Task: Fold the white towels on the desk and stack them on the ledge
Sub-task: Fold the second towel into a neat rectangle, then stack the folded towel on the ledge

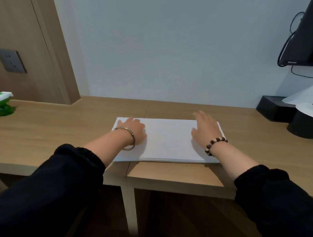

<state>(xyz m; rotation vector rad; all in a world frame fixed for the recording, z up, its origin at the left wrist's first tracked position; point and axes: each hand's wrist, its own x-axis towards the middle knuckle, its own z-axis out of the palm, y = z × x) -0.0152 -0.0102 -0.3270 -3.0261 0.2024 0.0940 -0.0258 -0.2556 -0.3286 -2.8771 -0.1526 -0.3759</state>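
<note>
While tissue in box, towel on desk.

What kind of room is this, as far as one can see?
Probably a hotel or guest room: a folded white towel lies on a long wooden desk, a TV hangs at the upper right, and a tissue box stands beneath it.

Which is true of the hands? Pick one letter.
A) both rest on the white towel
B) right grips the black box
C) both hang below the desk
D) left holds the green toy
A: the left hand and right hand both rest on the folded white towel.
</note>
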